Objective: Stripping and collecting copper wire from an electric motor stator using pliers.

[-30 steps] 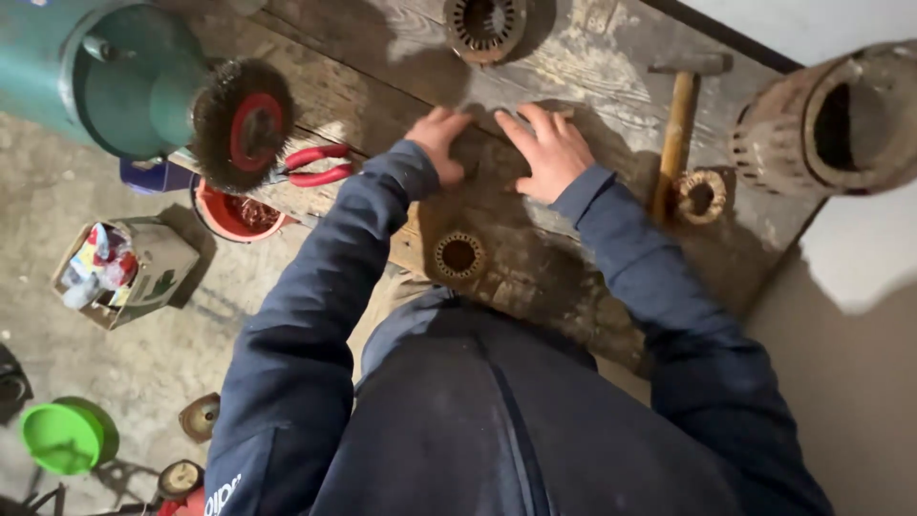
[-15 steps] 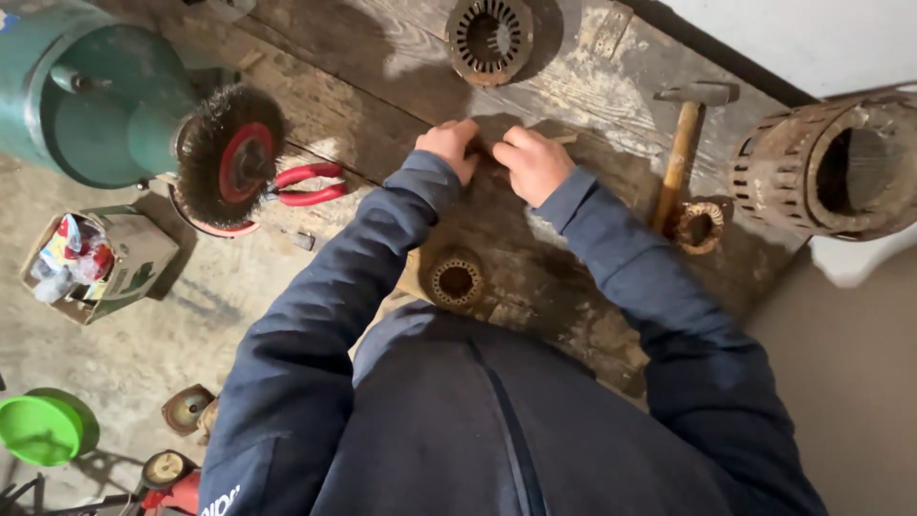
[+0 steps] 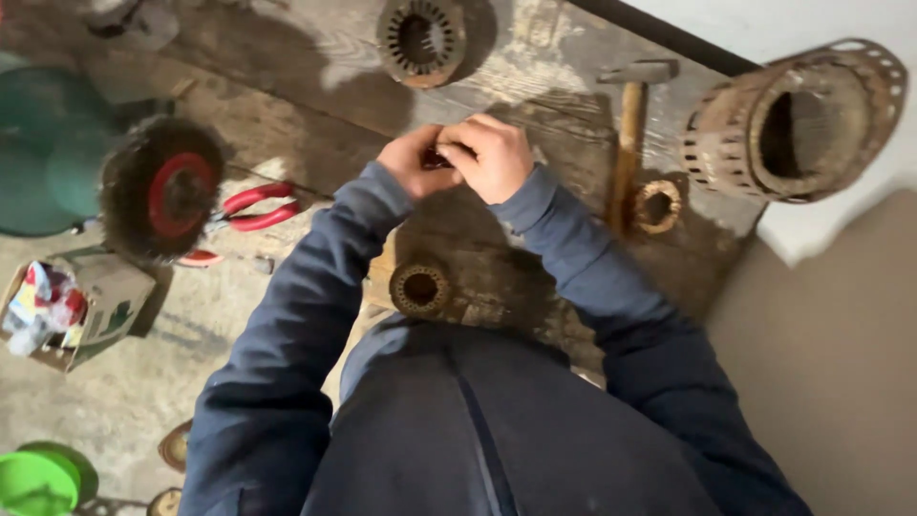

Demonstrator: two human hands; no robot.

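- Nearest is the person's dark blue jacket (image 3: 458,430), both sleeves reaching out over an old wooden bench (image 3: 315,115).
- Down at the near left, on the concrete floor, sit a green bowl (image 3: 33,478) and a small open cardboard box (image 3: 81,306) stuffed with odds and ends.
- On the bench just past the jacket lies a small rusty slotted ring (image 3: 420,289), between the two sleeves.
- To the left, a wire brush wheel (image 3: 167,189) with a red hub stands on a green machine (image 3: 43,158); red-handled pliers (image 3: 253,206) lie just right of the wheel.
- In the middle of the bench, the left hand (image 3: 413,161) and right hand (image 3: 492,155) are pressed together, fingers curled narrowly around a small dark part (image 3: 437,158). Most of it is hidden, so I cannot tell what it is.
- Right of the hands lies a hammer (image 3: 629,134) with a wooden handle, its head at the far end; a rusty ring (image 3: 655,205) rests against the handle.
- At the far right, a big rusty slotted drum (image 3: 793,119) lies on its side.
- Farthest off, beyond the hands, sits a round toothed metal core (image 3: 420,38).
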